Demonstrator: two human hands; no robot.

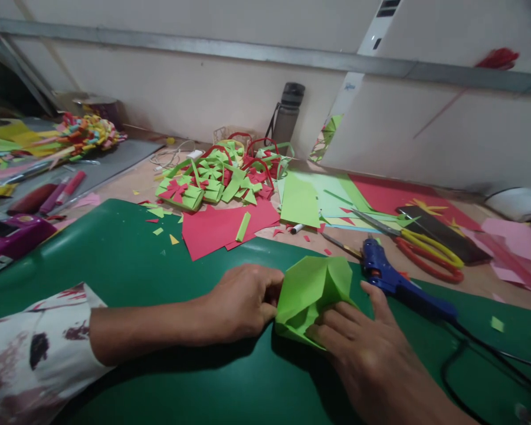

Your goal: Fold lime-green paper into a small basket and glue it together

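A light green folded paper (307, 283), shaped like a small bag with an opened-out flap, is between my hands over the green mat (168, 378). My left hand (243, 304) is closed, pinching the left edge of this paper between thumb and fingers. My right hand (358, 342) reaches into the fold, its fingers stretched out flat against the inside and the thumb sticking up apart. Its fingertips are partly hidden by the paper. Just beyond the right thumb lies a blue glue gun (393, 280), its cord trailing to the right.
Scissors (429, 251) with yellow and red handles lie beside a dark case (446, 236). Red paper sheets (216, 227) and a heap of small paper bags (216, 177) sit at the back. A bottle (287, 115) stands by the wall. A purple tool (17, 239) is at left.
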